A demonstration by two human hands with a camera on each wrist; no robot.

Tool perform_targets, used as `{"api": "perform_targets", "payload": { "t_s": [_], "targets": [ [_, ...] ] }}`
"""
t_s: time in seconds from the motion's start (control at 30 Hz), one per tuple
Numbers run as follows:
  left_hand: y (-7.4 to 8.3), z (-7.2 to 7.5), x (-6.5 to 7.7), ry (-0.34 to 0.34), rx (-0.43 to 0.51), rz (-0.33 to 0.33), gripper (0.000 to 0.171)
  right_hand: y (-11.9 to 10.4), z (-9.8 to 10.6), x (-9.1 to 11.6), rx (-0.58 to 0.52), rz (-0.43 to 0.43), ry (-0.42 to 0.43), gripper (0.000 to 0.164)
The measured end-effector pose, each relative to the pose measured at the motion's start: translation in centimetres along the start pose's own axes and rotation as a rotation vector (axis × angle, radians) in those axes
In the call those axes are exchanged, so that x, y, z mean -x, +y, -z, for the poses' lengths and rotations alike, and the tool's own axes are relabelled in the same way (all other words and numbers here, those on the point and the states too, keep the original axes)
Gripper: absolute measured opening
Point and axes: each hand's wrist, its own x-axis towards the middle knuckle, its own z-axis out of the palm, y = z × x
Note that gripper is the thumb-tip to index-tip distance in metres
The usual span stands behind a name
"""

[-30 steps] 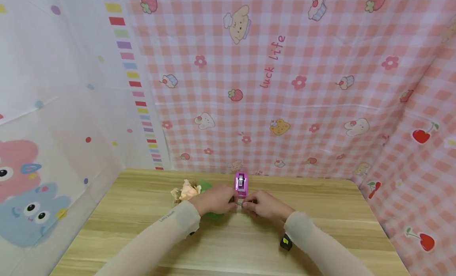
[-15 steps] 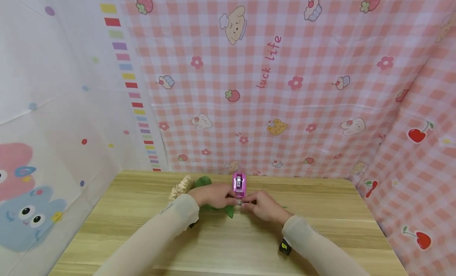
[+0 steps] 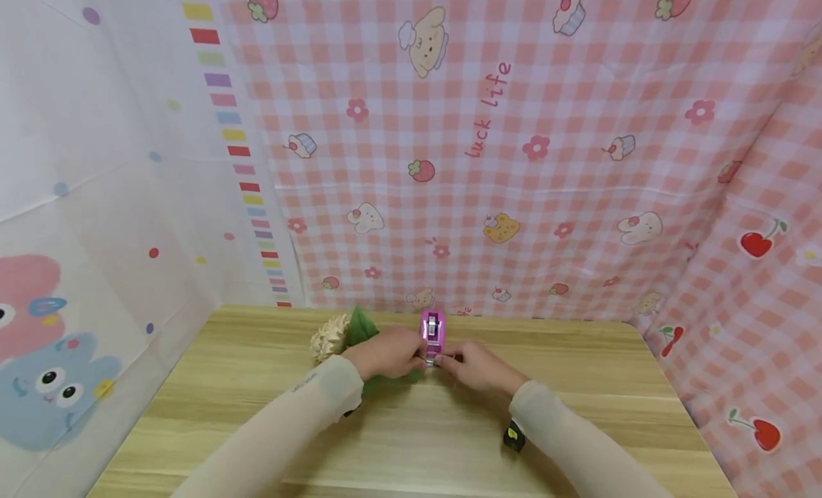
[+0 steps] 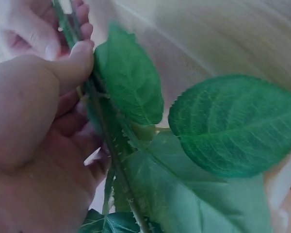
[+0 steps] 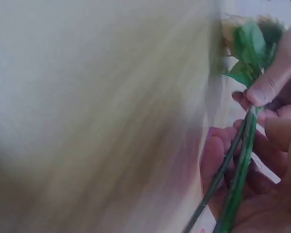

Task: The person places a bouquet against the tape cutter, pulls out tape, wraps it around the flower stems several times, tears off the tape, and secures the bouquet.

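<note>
My left hand (image 3: 392,352) pinches a bunch of flower stems (image 4: 104,116) between thumb and fingers, over the middle of the table. Green leaves (image 4: 235,124) spread below that grip in the left wrist view. A cream flower head (image 3: 330,339) sticks out to the left of the hand. My right hand (image 3: 478,369) is close by on the right, its fingers curled behind the lower stems (image 5: 240,174) in the right wrist view. A clear, shiny band (image 5: 252,112), which looks like tape, lies on the stems just under the left thumb. How far it wraps is hidden.
A purple tape dispenser (image 3: 433,332) stands just beyond the hands. Behind it, a pink checked cloth (image 3: 488,191) hangs at the back edge of the wooden table (image 3: 411,441). A small black object (image 3: 514,436) with a yellow mark is beside the right wrist.
The flower bunch has turned in my left hand: the bloom and leaves show other sides. Both hands have stayed near the dispenser, with the fingers shifting slightly.
</note>
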Motion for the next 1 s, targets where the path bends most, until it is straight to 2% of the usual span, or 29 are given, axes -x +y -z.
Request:
{"api": "perform_targets", "payload": {
  "t_s": [0.17,0.3,0.4,0.73,1.0],
  "targets": [
    [0.3,-0.4,0.1,0.086,-0.087,-0.020,0.016,-0.2,1.0,-0.6,-0.004,-0.070,-0.105,0.042],
    [0.8,-0.6,0.2,0.155,-0.174,-0.024,0.011,0.1,1.5,-1.1,-0.023,-0.097,-0.171,0.042],
    [0.9,-0.8,0.3,0.167,-0.168,0.000,0.010,0.5,1.6,-1.3,-0.040,-0.093,-0.171,0.038],
    [0.2,-0.3,0.3,0.058,-0.009,0.047,0.021,1.0,0.3,-1.2,0.054,0.042,-0.020,0.021],
    [0.7,-0.2,0.2,0.110,-0.060,0.047,0.019,0.7,-0.7,-0.4,0.239,0.138,0.123,0.016]
  ]
}}
